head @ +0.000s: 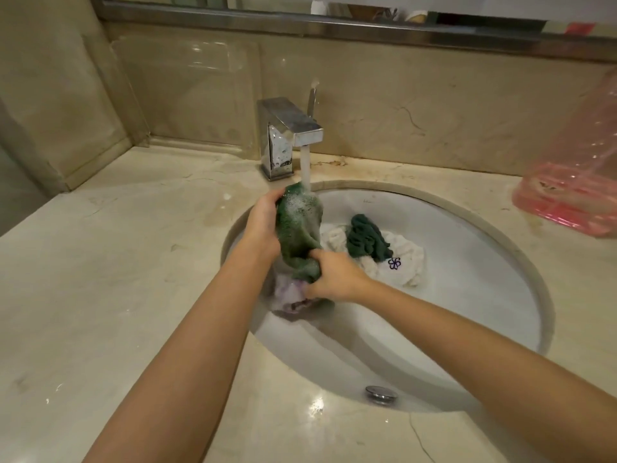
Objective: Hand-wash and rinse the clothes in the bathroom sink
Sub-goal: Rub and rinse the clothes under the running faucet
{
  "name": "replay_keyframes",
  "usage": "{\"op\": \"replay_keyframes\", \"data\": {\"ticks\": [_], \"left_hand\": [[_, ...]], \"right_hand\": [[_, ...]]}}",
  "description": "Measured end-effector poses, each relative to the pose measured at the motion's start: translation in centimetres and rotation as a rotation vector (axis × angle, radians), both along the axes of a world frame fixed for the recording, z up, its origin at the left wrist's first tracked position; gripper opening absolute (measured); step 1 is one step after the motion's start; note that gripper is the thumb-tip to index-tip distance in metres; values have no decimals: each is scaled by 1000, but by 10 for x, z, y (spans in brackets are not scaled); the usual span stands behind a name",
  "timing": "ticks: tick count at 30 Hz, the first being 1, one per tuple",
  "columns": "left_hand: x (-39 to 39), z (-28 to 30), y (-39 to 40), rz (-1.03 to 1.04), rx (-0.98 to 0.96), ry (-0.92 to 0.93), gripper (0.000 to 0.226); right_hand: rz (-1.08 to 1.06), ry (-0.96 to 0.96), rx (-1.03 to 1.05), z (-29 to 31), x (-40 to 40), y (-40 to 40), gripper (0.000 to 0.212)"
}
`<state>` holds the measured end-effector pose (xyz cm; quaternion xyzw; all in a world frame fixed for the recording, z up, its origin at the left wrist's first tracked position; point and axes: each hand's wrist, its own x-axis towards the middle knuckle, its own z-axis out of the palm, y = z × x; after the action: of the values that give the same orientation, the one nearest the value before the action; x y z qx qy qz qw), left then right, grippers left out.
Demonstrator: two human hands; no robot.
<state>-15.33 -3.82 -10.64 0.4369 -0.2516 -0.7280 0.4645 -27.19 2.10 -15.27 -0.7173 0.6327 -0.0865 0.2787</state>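
A soapy dark green cloth (297,228) hangs under the running water from the chrome faucet (287,132). My left hand (263,222) grips its upper end and my right hand (334,275) grips its lower end, over the left side of the white sink (467,295). Below my right hand a pale purple-grey garment (290,297) lies wet against the sink wall. In the basin's middle rests a second dark green piece (365,238) on top of a white cloth (405,262) with a small purple emblem.
A beige marble counter (117,262) surrounds the sink. A pink plastic bag (574,182) stands at the right edge. The overflow fitting (380,394) sits at the sink's near wall. A mirror frame (334,25) runs along the back wall.
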Motion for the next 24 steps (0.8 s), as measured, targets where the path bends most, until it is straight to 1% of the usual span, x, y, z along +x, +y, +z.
{"op": "replay_keyframes", "data": {"ticks": [2,3,4,5,7,8,9,10,12,13,14,17,18,20,22,24], "left_hand": [[-1,-3,-2,-5,-10,-15,25],[-1,-4,-3,-12,-17,-22,27],[-1,-5,-4,-18,-23,-27,29],[-1,-5,-4,-18,-24,-25,32],[-1,-3,-3,-13,-16,5,34],[-2,-2,-2,-13,-14,19,34],[-2,-1,-1,-15,-15,32,33],[-3,0,0,-16,-19,33,33],[-5,1,3,-17,-31,21,33],[-5,2,3,-12,-31,18,33],[-5,1,2,-7,-29,17,33],[-5,3,2,-15,-21,23,34],[-5,3,3,-23,-22,26,34],[-4,6,6,-35,-20,30,34],[-3,7,7,-36,-26,62,34],[-1,9,7,-43,-32,94,35]], "right_hand": [[27,16,114,23,-23,0,23],[28,59,121,34,-35,1,21],[0,113,80,42,-45,0,21],[-62,184,-16,47,-55,-2,23],[-230,326,-308,46,-67,-7,23],[-303,326,-425,42,-70,-8,22],[-349,280,-459,40,-72,-7,24],[-334,277,-410,38,-72,-5,32],[-200,427,-155,32,-72,3,69],[-166,457,-58,28,-72,9,83],[-157,449,-6,25,-72,16,89],[-97,298,21,11,-75,30,83],[-96,228,-8,11,-74,33,79],[-146,97,-135,20,-67,34,69],[-225,-109,-206,36,-56,26,59],[-334,-386,-178,52,-46,10,50]]}}
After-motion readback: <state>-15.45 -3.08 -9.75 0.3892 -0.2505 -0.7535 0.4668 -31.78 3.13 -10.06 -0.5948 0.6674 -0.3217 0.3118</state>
